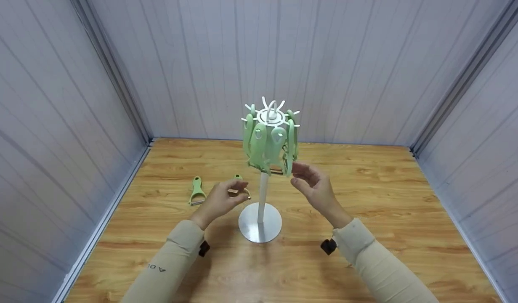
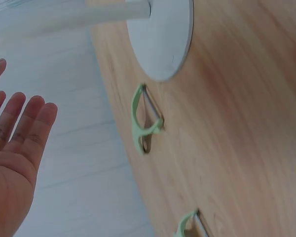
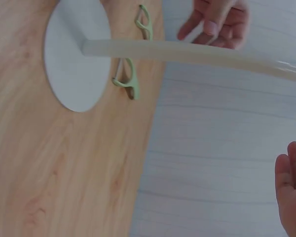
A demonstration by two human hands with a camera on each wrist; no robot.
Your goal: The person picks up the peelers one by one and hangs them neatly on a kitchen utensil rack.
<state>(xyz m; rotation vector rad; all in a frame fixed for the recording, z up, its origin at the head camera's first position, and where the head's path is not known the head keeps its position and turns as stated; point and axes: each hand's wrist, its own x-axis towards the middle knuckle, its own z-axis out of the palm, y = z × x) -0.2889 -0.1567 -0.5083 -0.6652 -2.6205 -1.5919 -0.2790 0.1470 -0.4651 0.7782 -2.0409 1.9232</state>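
Note:
Several green peelers (image 1: pixel 259 147) hang by their handles from the prongs of a white rotating rack (image 1: pixel 272 117). Its white pole (image 1: pixel 262 198) rises from a round base (image 1: pixel 260 233). My right hand (image 1: pixel 320 191) is beside the lower right ends of the hanging peelers, fingers loosely bent and nothing held. Left of the pole, my left hand (image 1: pixel 220 201) hovers with relaxed fingers and an empty palm. Behind it a loose peeler (image 2: pixel 135 129) lies on the table, partly hidden in the head view. Another loose peeler (image 1: pixel 197 188) lies farther left.
The rack stands on a wood-grain table (image 1: pixel 359 261). Pale panelled walls (image 1: pixel 208 63) enclose the left, back and right sides. A small black device (image 1: pixel 328 246) is at the right wrist, and another (image 1: pixel 204 248) at the left.

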